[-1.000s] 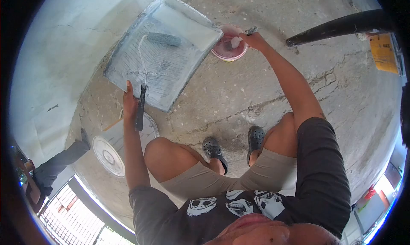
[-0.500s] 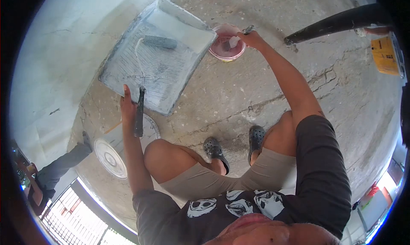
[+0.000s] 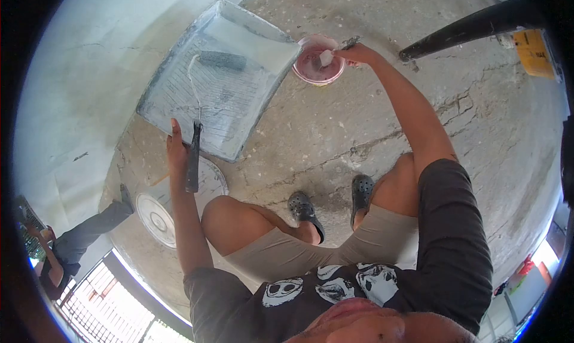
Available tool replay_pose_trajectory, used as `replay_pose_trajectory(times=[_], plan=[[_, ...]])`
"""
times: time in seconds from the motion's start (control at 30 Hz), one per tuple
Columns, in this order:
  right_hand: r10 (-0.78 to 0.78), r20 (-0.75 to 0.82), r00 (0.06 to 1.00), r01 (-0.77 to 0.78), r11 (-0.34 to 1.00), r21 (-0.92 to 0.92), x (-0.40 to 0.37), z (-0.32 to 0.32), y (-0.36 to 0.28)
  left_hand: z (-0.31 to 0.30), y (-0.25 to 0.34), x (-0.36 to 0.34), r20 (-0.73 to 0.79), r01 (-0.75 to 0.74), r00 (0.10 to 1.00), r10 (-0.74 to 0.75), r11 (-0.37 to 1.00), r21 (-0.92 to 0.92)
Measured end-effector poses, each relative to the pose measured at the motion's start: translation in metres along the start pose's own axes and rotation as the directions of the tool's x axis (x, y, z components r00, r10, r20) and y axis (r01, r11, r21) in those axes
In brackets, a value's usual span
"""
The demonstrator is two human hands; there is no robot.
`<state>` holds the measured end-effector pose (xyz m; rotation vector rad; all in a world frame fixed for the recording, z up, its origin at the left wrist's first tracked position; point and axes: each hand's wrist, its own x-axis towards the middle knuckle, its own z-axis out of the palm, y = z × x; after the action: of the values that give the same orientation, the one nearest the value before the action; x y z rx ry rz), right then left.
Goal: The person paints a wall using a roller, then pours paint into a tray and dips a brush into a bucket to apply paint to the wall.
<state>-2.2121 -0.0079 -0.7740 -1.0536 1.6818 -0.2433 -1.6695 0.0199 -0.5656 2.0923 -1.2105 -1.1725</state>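
My left hand [image 3: 177, 150] grips the near edge of a paint-smeared paint tray [image 3: 230, 147], its thumb up on the rim and its other fingers mostly hidden. Lying in the tray is a paint roller [image 3: 222, 60], its black handle [image 3: 192, 164] sticking out over the near edge beside that hand. My right hand [image 3: 360, 54] is closed around a small tool with a dark end and a whitish end [image 3: 326, 58]; I cannot make out its exact kind. The whitish end is over the mouth of a pink-stained bucket [image 3: 304, 75], right of the tray.
A round white lid [image 3: 156, 219] and a larger paint-marked round surface [image 3: 210, 178] lie left of my knees. A black pole-like object [image 3: 466, 27] and a yellow box [image 3: 534, 53] are at the upper right. Another person [image 3: 66, 247] is at the far left. The concrete floor [image 3: 299, 146] is cracked.
My right hand has shifted slightly and turned over the bucket, with the tool still in it. My left hand keeps its hold on the tray. The whole view has shifted a little.
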Motion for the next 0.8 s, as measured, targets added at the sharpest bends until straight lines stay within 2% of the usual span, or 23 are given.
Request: replay_pose_trajectory(times=[0.03, 0.1, 0.13, 0.2, 0.23, 0.3, 0.37, 0.4, 0.43, 0.47, 0.5, 0.57, 0.63, 0.7, 0.73, 0.77, 0.8], plan=[[0.0, -0.001, 1.0, 0.0, 1.0, 0.004, -0.003, -0.006, -0.001, 0.004, 0.008, -0.009, 0.001, -0.002, 1.0, 0.002, 1.0, 0.003], [0.014, 0.11, 0.994, -0.006, 0.997, -0.076, -0.011, -0.019, -0.004, 0.012, 0.022, -0.027, 0.134, -0.052, 0.983, 0.124, 0.893, -0.447], [0.013, 0.11, 0.994, -0.005, 0.997, -0.075, -0.016, -0.025, -0.005, 0.011, 0.021, -0.027, 0.133, -0.053, 0.983, 0.125, 0.893, -0.446], [-0.105, -0.016, 0.994, 0.095, 0.947, -0.305, -0.03, -0.039, -0.008, 0.007, 0.018, -0.025, 0.25, 0.027, 0.959, 0.137, 0.83, -0.557], [-0.11, -0.016, 0.994, 0.1, 0.947, -0.306, -0.036, -0.05, -0.013, 0.009, 0.021, -0.028, 0.246, 0.022, 0.959, 0.14, 0.829, -0.558], [-0.051, 0.002, 0.999, 0.047, 0.889, -0.455, -0.047, -0.074, -0.028, 0.018, 0.025, -0.035, 0.165, -0.007, 0.975, 0.147, 0.767, -0.642], [0.025, -0.054, 0.998, -0.051, 0.829, -0.557, -0.05, -0.101, -0.057, 0.019, 0.018, -0.03, 0.163, -0.002, 0.977, 0.136, 0.773, -0.634], [-0.225, -0.131, 0.966, 0.076, 0.725, -0.684, -0.041, -0.114, -0.06, 0.02, 0.012, -0.028, 0.167, 0.011, 0.979, 0.119, 0.783, -0.622], [-0.465, -0.162, 0.87, 0.16, 0.578, -0.8, -0.048, -0.122, -0.072, 0.022, 0.006, -0.022, 0.17, 0.014, 0.978, 0.117, 0.784, -0.621], [-0.538, -0.272, 0.798, 0.215, 0.676, -0.705, -0.055, -0.127, -0.083, 0.023, 0.001, -0.017, 0.175, 0.046, 0.982, 0.076, 0.795, -0.605], [-0.583, -0.389, 0.713, 0.285, 0.748, -0.599, -0.085, -0.124, -0.12, 0.023, -0.002, -0.013, 0.176, 0.077, 0.984, 0.035, 0.803, -0.59], [-0.593, -0.497, 0.633, 0.385, 0.799, -0.462, -0.155, -0.103, -0.192, 0.028, 0.001, -0.017, 0.207, 0.069, 0.975, 0.083, 0.77, -0.634], [-0.581, -0.402, 0.708, 0.519, 0.814, -0.261, -0.205, -0.072, -0.235, 0.031, 0.003, -0.02, 0.241, 0.069, 0.962, 0.132, 0.735, -0.675], [-0.91, -0.199, 0.364, 0.705, 0.409, -0.58, -0.174, -0.023, -0.228, 0.031, 0.007, -0.024, 0.248, 0.115, 0.967, 0.056, 0.773, -0.624], [-0.832, -0.2, 0.518, 0.705, 0.547, -0.452, -0.188, 0.01, -0.236, 0.033, 0.005, -0.022, 0.253, 0.113, 0.965, 0.063, 0.773, -0.625], [-0.954, -0.131, 0.271, 0.847, 0.301, -0.438, -0.167, 0.048, -0.225, 0.033, -0.001, -0.017, 0.277, 0.074, 0.949, 0.148, 0.753, -0.654], [-0.768, 0.193, 0.61, 0.664, 0.363, -0.653, -0.193, 0.071, -0.247, 0.034, -0.002, -0.014, 0.298, 0.037, 0.926, 0.231, 0.731, -0.682]])
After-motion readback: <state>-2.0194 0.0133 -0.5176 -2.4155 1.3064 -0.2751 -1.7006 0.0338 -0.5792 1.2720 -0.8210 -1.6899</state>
